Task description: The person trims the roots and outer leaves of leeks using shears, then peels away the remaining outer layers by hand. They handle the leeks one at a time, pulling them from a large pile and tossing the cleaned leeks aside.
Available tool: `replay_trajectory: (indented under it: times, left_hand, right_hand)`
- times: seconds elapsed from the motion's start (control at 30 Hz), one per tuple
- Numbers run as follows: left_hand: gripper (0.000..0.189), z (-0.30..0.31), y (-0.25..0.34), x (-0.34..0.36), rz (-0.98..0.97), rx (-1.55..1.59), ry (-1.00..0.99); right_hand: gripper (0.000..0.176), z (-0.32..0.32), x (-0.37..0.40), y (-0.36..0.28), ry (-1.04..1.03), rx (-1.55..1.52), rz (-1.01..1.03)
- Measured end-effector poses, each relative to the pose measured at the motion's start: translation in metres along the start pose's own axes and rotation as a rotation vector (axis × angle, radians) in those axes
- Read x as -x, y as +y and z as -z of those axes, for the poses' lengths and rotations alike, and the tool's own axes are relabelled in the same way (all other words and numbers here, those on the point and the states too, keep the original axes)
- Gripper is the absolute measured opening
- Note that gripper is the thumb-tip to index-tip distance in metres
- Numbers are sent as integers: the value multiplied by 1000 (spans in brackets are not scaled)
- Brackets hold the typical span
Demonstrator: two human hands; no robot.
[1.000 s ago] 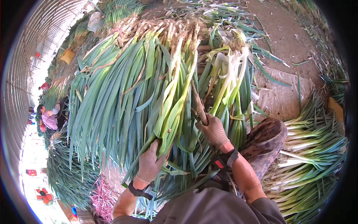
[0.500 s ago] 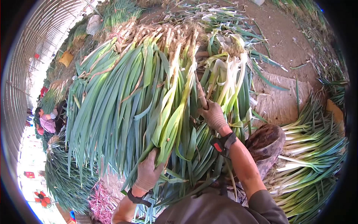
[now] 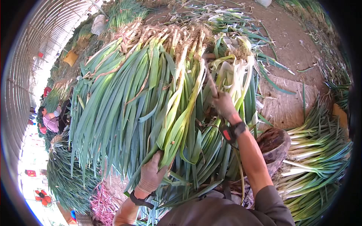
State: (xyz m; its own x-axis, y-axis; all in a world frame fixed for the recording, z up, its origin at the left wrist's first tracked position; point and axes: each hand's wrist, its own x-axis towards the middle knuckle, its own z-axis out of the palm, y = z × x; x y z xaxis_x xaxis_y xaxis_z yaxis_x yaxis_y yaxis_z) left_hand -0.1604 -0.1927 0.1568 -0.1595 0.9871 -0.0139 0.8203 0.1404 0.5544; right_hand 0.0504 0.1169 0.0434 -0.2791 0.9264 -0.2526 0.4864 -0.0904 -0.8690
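Gripping long green leaves (image 3: 171, 138), the gloved left hand (image 3: 151, 174) is curled closed; the gloved right hand (image 3: 225, 105) is wrapped around a brown stick (image 3: 212, 86), near pale stalks (image 3: 240, 75).

Leaves (image 3: 126, 100) are green, stalks (image 3: 247, 77) whitish, strips (image 3: 102, 206) pink, trousers (image 3: 277, 145) camouflage-patterned.

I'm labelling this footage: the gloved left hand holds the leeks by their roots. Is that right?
Not quite: in the head view, the gloved left hand holds the leeks by their green leaves, not their roots.
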Motion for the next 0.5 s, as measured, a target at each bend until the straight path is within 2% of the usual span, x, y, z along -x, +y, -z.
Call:
replay_trajectory:
  times: [0.07, 0.13, 0.2, 0.23, 0.27, 0.37, 0.43, 0.5]
  left_hand:
    - [52, -1, 0, -1, -32, -3, -25]
    - [51, -3, 5, 1, -31, 1, -88]
    - [50, -11, 3, 9, -108, -50, -203]
    - [50, -13, 1, 16, -148, -77, -259]
    - [55, -13, 3, 25, -91, -76, -356]
    - [57, -15, 0, 38, 58, -88, -446]
    - [56, -4, 1, 38, 115, -33, -410]
    - [55, 13, 23, 33, -17, -216, -459]
  right_hand:
    - [31, 6, 43, -11, -129, -6, 44]
    - [34, 7, 95, -22, -192, -59, -3]
    - [33, 13, 142, -28, -295, -132, 47]
    - [36, 14, 158, -24, -360, -99, 2]
    - [36, 15, 172, -23, -363, -91, 21]
    - [37, 11, 206, -8, -288, -187, 45]
    - [38, 13, 213, -1, -249, -216, 24]
    - [38, 15, 215, 5, -236, -189, -32]
